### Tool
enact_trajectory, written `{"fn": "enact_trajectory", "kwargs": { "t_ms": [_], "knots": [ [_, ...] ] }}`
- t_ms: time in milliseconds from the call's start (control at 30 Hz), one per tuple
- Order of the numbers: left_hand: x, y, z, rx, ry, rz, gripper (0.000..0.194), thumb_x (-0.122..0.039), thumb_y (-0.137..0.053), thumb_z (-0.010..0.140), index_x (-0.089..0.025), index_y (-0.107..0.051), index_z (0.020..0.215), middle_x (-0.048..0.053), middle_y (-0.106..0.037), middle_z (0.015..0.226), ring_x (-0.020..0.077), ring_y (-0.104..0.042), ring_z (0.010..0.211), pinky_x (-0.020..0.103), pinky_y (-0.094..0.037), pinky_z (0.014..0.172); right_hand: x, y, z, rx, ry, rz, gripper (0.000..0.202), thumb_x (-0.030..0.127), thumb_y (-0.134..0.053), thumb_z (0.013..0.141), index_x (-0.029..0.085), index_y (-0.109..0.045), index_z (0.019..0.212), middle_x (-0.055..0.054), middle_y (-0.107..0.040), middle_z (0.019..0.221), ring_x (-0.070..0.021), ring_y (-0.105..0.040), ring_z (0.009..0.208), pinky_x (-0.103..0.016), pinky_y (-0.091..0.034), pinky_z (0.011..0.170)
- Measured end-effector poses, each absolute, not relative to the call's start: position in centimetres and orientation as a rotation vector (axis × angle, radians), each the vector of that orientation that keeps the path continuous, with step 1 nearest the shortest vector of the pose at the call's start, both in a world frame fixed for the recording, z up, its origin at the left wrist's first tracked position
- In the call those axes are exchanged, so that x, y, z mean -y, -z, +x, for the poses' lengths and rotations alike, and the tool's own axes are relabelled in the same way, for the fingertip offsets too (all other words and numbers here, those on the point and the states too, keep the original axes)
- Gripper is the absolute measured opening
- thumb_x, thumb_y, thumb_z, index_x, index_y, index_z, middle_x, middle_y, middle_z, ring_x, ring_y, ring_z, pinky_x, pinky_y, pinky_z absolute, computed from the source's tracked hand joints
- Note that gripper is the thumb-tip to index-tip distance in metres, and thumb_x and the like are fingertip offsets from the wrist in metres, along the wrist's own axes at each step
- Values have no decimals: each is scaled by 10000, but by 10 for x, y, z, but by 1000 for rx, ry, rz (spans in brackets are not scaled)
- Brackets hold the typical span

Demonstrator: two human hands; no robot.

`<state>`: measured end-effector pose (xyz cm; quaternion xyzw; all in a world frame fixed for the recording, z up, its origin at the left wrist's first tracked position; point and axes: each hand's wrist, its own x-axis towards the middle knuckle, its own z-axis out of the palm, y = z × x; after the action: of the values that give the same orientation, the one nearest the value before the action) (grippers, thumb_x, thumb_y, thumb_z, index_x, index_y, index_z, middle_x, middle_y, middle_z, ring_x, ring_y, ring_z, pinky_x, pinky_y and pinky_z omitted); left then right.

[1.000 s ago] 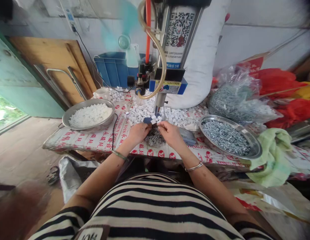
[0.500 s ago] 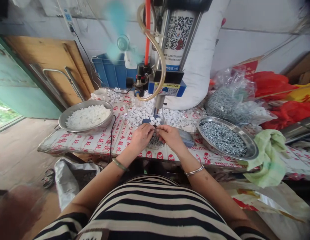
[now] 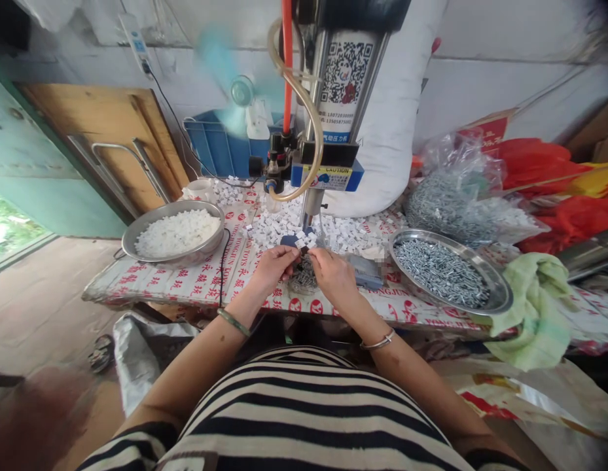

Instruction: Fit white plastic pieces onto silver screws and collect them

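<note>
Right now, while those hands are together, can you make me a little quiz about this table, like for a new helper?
1. Which sits farther left, the bowl of white pieces or the bowl of metal pieces?
2. True or false: the left hand and right hand are close together in front of the press.
3. Fill in: a light green ____ hangs over the edge of the table.

Key: 1. The bowl of white pieces. 2. True. 3. Cloth.

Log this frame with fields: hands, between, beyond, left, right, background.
Hands: left hand and right hand close together near the press; held items too small to tell
Between: small metal parts
Beyond: scattered white pieces
Left: metal bowl heaped with white bits
Right: metal basin of metal pins; green cloth beside it
Background: blue crate, fan
</note>
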<state>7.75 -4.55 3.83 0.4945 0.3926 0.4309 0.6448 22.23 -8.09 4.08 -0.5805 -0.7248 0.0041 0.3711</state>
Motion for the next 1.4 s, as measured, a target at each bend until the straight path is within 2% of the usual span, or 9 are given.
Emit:
{"fn": "enact_trajectory", "kwargs": {
  "t_ms": [267, 500, 700, 800, 900, 1067, 1167, 1267, 1400],
  "knots": [
    [61, -47, 89, -742, -948, 920, 350, -393, -740, 543, -133, -562, 694, -35, -543, 609, 14, -393, 374, 151, -200, 325, 76, -50, 214, 1262, -598, -1231, 223, 381, -575, 738, 184, -638, 820, 1, -659, 728, -134, -580, 666, -250, -451, 633],
    [66, -40, 99, -775, -1059, 1013, 292, -409, -667, 635, -148, -553, 699, -78, -421, 433, 25, -332, 334, 163, -211, 329, 81, -40, 213, 1275, -560, -1279, 257, 401, -564, 749, 169, -646, 821, -19, -665, 766, -144, -576, 698, -272, -450, 673],
    [62, -40, 92, -772, -894, 1125, 305, -468, -549, 723, -164, -559, 700, -46, -453, 492, 50, -363, 377, 184, -254, 369, 87, -33, 222, 1511, -482, -1301, 284, 395, -499, 808, 185, -659, 912, -42, -678, 842, -169, -600, 761, -308, -460, 727],
    [37, -44, 72, -985, -789, 1669, 277, -404, -500, 779, -165, -616, 699, 7, -543, 570, 101, -483, 513, 211, -363, 481, 87, -26, 227, 1573, -387, -1331, 261, 380, -497, 808, 190, -654, 893, -47, -673, 836, -179, -597, 758, -326, -460, 733],
    [-3, -44, 50, -1505, -801, 2145, 158, -261, -540, 755, -152, -647, 799, 89, -625, 851, 191, -566, 792, 280, -423, 676, 87, -19, 230, 1570, -334, -1391, 261, 380, -490, 807, 187, -649, 880, -49, -669, 828, -180, -591, 744, -323, -459, 716],
    [-50, -35, 32, -1835, -472, 2228, 204, -91, -570, 684, -118, -635, 875, 146, -609, 980, 245, -559, 936, 330, -419, 764, 88, -17, 229, 1552, -341, -1433, 274, 395, -489, 806, 180, -646, 872, -43, -662, 791, -172, -581, 704, -310, -452, 696],
    [-42, -31, 34, -1713, -686, 2176, 173, -151, -574, 715, -125, -625, 878, 109, -626, 927, 196, -566, 888, 282, -424, 745, 89, -23, 229, 1509, -346, -1422, 271, 397, -494, 807, 175, -635, 870, -40, -656, 786, -162, -574, 691, -293, -449, 677],
    [-11, -32, 46, -1281, -1038, 1675, 273, -262, -610, 717, -133, -596, 957, 43, -625, 777, 107, -550, 629, 214, -417, 567, 88, -33, 225, 1468, -353, -1383, 255, 387, -481, 820, 179, -611, 890, -33, -649, 783, -151, -572, 681, -276, -447, 655],
    [35, -40, 66, -746, -936, 1007, 489, -334, -710, 628, -163, -556, 1059, 8, -623, 772, 33, -471, 438, 157, -304, 384, 80, -46, 216, 1541, -300, -1304, 202, 331, -442, 845, 191, -580, 889, -32, -643, 804, -149, -583, 709, -271, -449, 669]
  ]
}}
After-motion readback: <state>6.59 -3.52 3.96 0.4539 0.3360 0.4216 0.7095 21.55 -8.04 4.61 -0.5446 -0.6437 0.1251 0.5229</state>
